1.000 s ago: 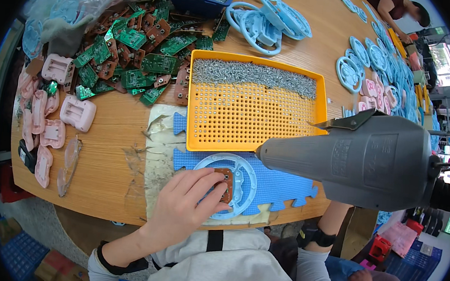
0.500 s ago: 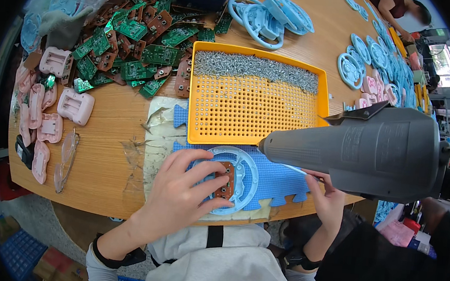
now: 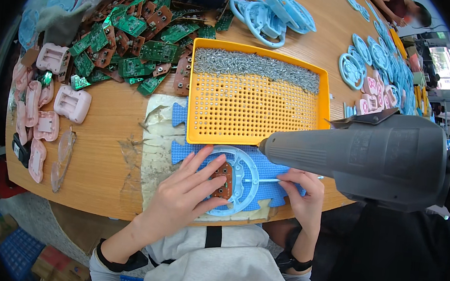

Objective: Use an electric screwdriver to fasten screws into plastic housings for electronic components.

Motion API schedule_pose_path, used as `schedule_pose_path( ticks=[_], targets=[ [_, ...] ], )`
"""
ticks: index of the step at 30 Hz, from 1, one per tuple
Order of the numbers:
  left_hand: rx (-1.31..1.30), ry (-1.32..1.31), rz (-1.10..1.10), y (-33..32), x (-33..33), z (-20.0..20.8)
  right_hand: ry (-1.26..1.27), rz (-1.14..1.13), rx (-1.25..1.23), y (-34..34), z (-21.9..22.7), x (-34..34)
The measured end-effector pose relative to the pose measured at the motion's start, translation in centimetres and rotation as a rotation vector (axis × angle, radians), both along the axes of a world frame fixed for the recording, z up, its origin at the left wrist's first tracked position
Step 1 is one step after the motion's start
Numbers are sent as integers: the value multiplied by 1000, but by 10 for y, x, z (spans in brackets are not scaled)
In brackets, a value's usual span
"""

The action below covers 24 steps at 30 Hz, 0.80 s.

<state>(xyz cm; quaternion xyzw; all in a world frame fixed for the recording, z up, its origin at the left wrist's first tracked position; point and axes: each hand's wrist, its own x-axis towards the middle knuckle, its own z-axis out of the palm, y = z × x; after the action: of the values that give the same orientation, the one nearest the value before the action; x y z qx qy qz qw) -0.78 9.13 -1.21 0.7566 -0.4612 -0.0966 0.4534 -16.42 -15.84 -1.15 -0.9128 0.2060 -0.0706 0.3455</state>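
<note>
On the blue foam mat [image 3: 177, 152] lies a light blue plastic ring-shaped shell [image 3: 255, 171] like a toy steering wheel. A brown circuit board [image 3: 224, 189] with small black buttons sits inside it. My left hand [image 3: 180, 193] rests over the shell's left side, its fingers spread across the rim and board. To the right of the shell, my right hand [image 3: 305, 198] pinches a thin light blue stick [image 3: 265, 180] between thumb and fingers. The stick's left end reaches over the shell's right rim; whether it touches cannot be made out.
A grey electric screwdriver [image 3: 373, 156] juts in from the right, its tip above the mat. Behind the mat is a yellow perforated tray [image 3: 326, 104] with silver screws. Green and brown circuit boards [image 3: 160, 50], pink cases [image 3: 72, 104] and more blue shells [image 3: 270, 24] lie around. Someone sits far right.
My right hand has moved left and out from under the screwdriver, carrying the stick to the shell. My left hand stays on the shell, its fingers shifted a little.
</note>
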Motion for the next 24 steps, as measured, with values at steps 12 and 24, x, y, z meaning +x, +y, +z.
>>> schedule_pose_path(
  ticks=[12, 24],
  targets=[
    [2, -29, 74, -6, -7, 3, -160, 118, -141, 26, 19, 35],
    [46, 4, 82, -6, -9, 5, -177, 177, -85, 11, 3, 34]
  ],
)
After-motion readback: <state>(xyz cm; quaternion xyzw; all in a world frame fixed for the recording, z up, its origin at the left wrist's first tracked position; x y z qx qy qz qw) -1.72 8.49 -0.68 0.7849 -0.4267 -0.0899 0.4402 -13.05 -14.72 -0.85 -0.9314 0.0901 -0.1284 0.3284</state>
